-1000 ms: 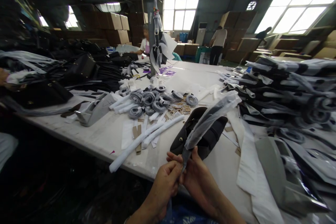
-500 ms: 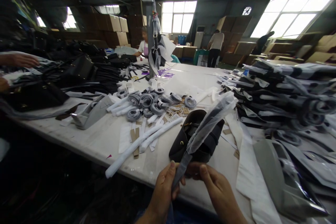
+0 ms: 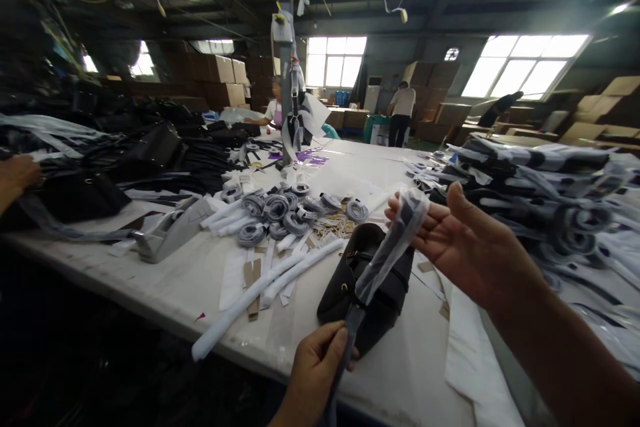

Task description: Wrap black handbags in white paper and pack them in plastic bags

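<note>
My left hand (image 3: 320, 363) pinches a dark strap (image 3: 354, 320) near the table's front edge, thumb against the fingers. The strap's upper length, covered in clear plastic wrap (image 3: 387, 255), slants up to the right over a black handbag (image 3: 333, 287) lying on the table. With fingers stretched and thumb raised, my right hand (image 3: 445, 240) is at the wrapped upper end. Its fingertips pass behind the plastic; whether they bear its weight I cannot tell. The strap's lower end runs down past my left hand out of view.
Coiled wrapped straps (image 3: 276, 208), white foam tubes (image 3: 250, 300) and brown card strips (image 3: 253, 287) lie left of the bag. A tall stack of wrapped black pieces (image 3: 540, 180) stands at right. A tape dispenser (image 3: 170, 233) sits at left, near another person's hand (image 3: 20, 173). A post (image 3: 287, 93) rises mid-table.
My right hand has left the strap's lower part near my left hand and moved up and right to the wrapped end, its fingers now opened. The view has tilted upward.
</note>
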Motion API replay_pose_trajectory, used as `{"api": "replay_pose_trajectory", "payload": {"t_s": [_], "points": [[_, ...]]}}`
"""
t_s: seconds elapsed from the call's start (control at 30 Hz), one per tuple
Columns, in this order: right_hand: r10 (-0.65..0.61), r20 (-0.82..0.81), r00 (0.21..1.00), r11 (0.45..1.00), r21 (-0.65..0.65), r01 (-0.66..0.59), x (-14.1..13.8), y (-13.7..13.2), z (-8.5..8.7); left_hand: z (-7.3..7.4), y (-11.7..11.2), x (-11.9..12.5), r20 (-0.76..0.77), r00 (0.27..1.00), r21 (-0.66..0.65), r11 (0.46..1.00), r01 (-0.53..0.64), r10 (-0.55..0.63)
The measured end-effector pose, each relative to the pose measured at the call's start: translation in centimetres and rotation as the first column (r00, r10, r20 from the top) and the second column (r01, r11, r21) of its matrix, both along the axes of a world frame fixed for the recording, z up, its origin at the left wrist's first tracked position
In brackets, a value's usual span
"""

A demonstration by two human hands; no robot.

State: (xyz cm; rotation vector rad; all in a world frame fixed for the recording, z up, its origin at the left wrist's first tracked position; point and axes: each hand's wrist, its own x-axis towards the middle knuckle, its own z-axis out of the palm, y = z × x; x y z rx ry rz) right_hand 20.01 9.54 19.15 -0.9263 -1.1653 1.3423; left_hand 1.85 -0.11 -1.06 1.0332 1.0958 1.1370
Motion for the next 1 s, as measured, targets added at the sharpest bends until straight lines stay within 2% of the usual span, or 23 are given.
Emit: {"api": "replay_pose_trajectory", "payload": {"t_s": [0.17, 0.3, 0.4, 0.47, 0.53, 0.6, 0.7, 0.8, 0.87, 1.0], "points": [[-0.035, 0.054, 0.998, 0.999, 0.036, 0.033, 1.2, 2.4, 2.9, 1.0, 0.6, -1.0, -0.018, 0.999, 0.083, 0.996, -0.046, 0.048], [0.032, 0.163, 0.986, 0.999, -0.025, -0.028, 1.8, 3.1, 5.3, 1.7, 1.6, -2.7, -0.079, 0.968, 0.164, 0.961, -0.222, 0.238], [0.110, 0.197, 0.974, 0.993, -0.068, -0.098, 2.1, 2.5, 7.0, 1.6, 2.7, -4.1, -0.169, 0.901, 0.297, 0.892, -0.340, 0.399], [0.120, 0.204, 0.972, 0.989, -0.107, -0.100, 2.5, 2.0, 7.9, 1.3, 3.2, -5.0, -0.247, 0.869, 0.406, 0.860, -0.308, 0.428], [0.101, 0.221, 0.970, 0.987, -0.144, -0.070, 2.9, 1.8, 8.3, 0.9, 3.4, -5.7, -0.333, 0.864, 0.475, 0.859, -0.194, 0.379], [0.094, 0.235, 0.968, 0.988, -0.140, -0.062, 3.3, 2.2, 7.7, 0.7, 3.3, -6.1, -0.399, 0.877, 0.472, 0.880, -0.054, 0.268], [0.220, 0.240, 0.946, 0.975, -0.084, -0.205, 3.3, 3.5, 5.0, 0.5, 2.8, -6.0, -0.427, 0.903, 0.341, 0.934, 0.110, 0.050], [0.328, 0.282, 0.901, 0.943, -0.049, -0.328, 3.1, 4.6, 1.4, -0.1, 2.5, -5.6, -0.410, 0.911, 0.209, 0.968, 0.140, -0.043], [0.279, 0.328, 0.903, 0.954, 0.015, -0.300, 3.5, 4.8, -0.4, -0.9, 2.3, -5.3, -0.399, 0.916, 0.193, 0.973, 0.124, -0.037], [0.056, 0.329, 0.943, 0.973, 0.193, -0.126, 6.5, 4.1, -2.6, -2.4, 1.8, -5.0, -0.391, 0.918, 0.160, 0.978, 0.134, -0.062]]}}
